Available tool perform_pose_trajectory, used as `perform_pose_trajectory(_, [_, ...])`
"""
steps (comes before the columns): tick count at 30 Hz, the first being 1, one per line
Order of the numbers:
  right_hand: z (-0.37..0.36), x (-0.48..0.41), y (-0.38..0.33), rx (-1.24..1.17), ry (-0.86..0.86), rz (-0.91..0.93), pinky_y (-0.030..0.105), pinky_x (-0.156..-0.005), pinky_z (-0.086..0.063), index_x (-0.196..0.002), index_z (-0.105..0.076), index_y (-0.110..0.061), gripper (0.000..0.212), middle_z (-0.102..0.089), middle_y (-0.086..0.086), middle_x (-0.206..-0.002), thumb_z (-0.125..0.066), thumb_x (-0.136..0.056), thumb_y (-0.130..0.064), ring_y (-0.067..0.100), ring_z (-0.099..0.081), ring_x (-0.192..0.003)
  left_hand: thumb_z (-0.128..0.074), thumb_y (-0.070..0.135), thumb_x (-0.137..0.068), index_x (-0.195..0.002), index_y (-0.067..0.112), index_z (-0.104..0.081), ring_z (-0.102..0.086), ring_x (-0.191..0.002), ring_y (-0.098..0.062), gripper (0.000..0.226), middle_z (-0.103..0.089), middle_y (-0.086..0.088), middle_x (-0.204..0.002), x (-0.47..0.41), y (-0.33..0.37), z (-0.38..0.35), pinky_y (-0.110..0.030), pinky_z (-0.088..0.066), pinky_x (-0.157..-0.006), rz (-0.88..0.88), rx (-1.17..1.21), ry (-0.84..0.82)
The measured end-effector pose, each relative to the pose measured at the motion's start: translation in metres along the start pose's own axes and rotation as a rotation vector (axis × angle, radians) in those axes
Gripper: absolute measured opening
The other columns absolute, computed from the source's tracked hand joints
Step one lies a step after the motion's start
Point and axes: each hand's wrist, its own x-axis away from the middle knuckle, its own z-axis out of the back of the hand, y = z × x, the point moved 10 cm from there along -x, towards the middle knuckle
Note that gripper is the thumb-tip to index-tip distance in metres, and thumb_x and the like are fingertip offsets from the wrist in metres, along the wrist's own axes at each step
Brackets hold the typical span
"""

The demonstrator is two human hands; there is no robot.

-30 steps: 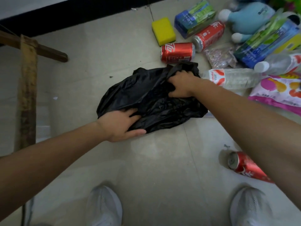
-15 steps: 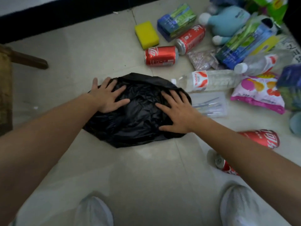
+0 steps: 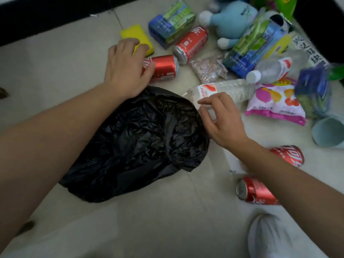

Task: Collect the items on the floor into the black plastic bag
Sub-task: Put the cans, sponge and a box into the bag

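L hand (image 3: 126, 67) spread over red metal drink can (image 3: 165, 68); R hand (image 3: 223, 123) half-curled at clear plastic bottle (image 3: 232, 88), grip unclear. Risk: crumpled black plastic bag (image 3: 145, 142) lies unheld, so items may miss.

One cam only: head-worn, wide-angle, edges bowed. It looks fwd & steeply down at the floor (image 3: 55, 58), approx. over the wearer's feet; a white shoe (image 3: 270, 239) shows at 5 o'clock. Close range: forearms (image 3: 55, 136) enter from 8 and 4 o'clock & fill much of the frame. The black plastic bag (image 3: 139, 142) lies near centre; scattered items (image 3: 204, 71) spread from 12 to 3 o'clock, cut off by the top & rt edges.
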Motion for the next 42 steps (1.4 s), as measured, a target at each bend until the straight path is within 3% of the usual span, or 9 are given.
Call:
perform_pose_trajectory(6, [0.019, 0.012, 0.034, 0.116, 0.028, -0.033, 0.046, -0.093, -0.047, -0.117, -0.067, -0.003, 0.025, -0.060, 0.019, -0.117, -0.060, -0.097, -0.015, 0.033, -0.058, -0.112, -0.033, 0.071, -0.085, -0.150, 0.018, -0.032, -0.022, -0.146, -0.036, 0.084, -0.028, -0.019, -0.156, -0.054, 0.029, -0.055, -0.055, -0.017, -0.116, 0.001, 0.054, -0.210])
perform_pose_trajectory(9, [0.025, -0.009, 0.038, 0.115, 0.090, -0.046, 0.040, -0.096, -0.046, -0.117, -0.066, 0.000, 0.025, -0.059, 0.020, -0.117, -0.061, -0.097, -0.015, 0.032, -0.057, -0.112, -0.044, 0.080, -0.078, -0.150, 0.020, -0.030, -0.043, -0.131, -0.039, 0.095, -0.046, -0.018, -0.144, -0.050, 0.030, -0.084, -0.051, -0.035, -0.104, 0.031, 0.020, -0.292])
perform_pose_trajectory(13, [0.007, -0.071, 0.048, -0.011, 0.105, -0.155, 0.027, -0.096, -0.044, -0.122, -0.062, -0.003, 0.032, -0.056, 0.017, -0.118, -0.058, -0.096, -0.020, 0.021, -0.054, -0.109, -0.067, 0.066, -0.069, -0.146, 0.019, -0.034, -0.053, -0.114, -0.039, 0.095, -0.056, -0.016, -0.127, -0.052, 0.027, -0.085, -0.047, -0.043, -0.090, 0.025, 0.000, -0.248])
perform_pose_trajectory(15, [-0.012, -0.108, 0.060, -0.093, 0.067, -0.338, 0.031, -0.095, -0.047, -0.133, -0.053, -0.008, 0.045, -0.050, 0.014, -0.125, -0.055, -0.096, -0.034, 0.020, -0.055, -0.108, -0.072, 0.057, -0.069, -0.144, 0.019, -0.037, -0.054, -0.110, -0.040, 0.091, -0.056, -0.016, -0.123, -0.050, 0.025, -0.087, -0.048, -0.046, -0.086, -0.015, 0.006, -0.264])
perform_pose_trajectory(19, [-0.068, -0.161, 0.095, -0.183, -0.135, -0.838, 0.041, -0.115, -0.032, -0.154, -0.022, -0.013, 0.095, -0.034, 0.017, -0.153, -0.047, -0.086, -0.075, 0.035, -0.040, -0.139, -0.070, 0.054, -0.072, -0.132, 0.017, -0.045, -0.057, -0.106, -0.040, 0.075, -0.057, -0.016, -0.118, -0.043, 0.003, -0.084, -0.046, -0.048, -0.083, 0.070, 0.056, -0.268])
perform_pose_trajectory(22, [-0.102, -0.182, 0.100, -0.212, -0.255, -0.924, 0.041, -0.118, -0.029, -0.158, -0.005, -0.006, 0.120, -0.031, 0.012, -0.160, -0.058, -0.077, -0.079, 0.031, -0.035, -0.144, -0.067, 0.053, -0.074, -0.129, 0.016, -0.047, -0.057, -0.107, -0.039, 0.070, -0.057, -0.015, -0.119, -0.034, -0.013, -0.082, -0.046, -0.047, -0.080, 0.189, 0.064, -0.249])
perform_pose_trajectory(32, [-0.127, -0.191, 0.109, -0.253, -0.186, -0.840, 0.037, -0.107, -0.040, -0.158, 0.001, -0.017, 0.109, -0.052, 0.011, -0.144, -0.062, -0.081, -0.061, 0.032, -0.052, -0.129, -0.066, 0.057, -0.072, -0.122, 0.013, -0.052, -0.059, -0.098, -0.035, 0.068, -0.060, -0.012, -0.112, -0.029, 0.000, -0.073, -0.042, -0.044, -0.070, 0.199, -0.095, -0.114])
perform_pose_trajectory(38, [-0.125, -0.184, 0.100, -0.419, -0.223, -0.870, 0.043, -0.101, -0.049, -0.156, -0.008, -0.022, 0.114, -0.057, 0.010, -0.135, -0.071, -0.069, -0.061, 0.029, -0.060, -0.117, -0.071, 0.063, -0.070, -0.127, 0.018, -0.046, -0.056, -0.114, -0.031, 0.077, -0.057, -0.008, -0.124, -0.046, -0.024, -0.080, -0.040, -0.046, -0.087, 0.486, 0.221, -0.305])
perform_pose_trajectory(42, [-0.095, -0.167, 0.087, -0.585, -0.170, -0.876, 0.045, -0.087, -0.059, -0.135, -0.042, -0.027, 0.087, -0.064, 0.001, -0.116, -0.074, -0.061, -0.061, 0.021, -0.069, -0.097, -0.074, 0.063, -0.068, -0.117, 0.022, -0.050, -0.064, -0.095, -0.016, 0.069, -0.065, 0.005, -0.108, -0.021, -0.038, -0.029, -0.031, -0.052, -0.082, 0.726, 0.662, 0.058])
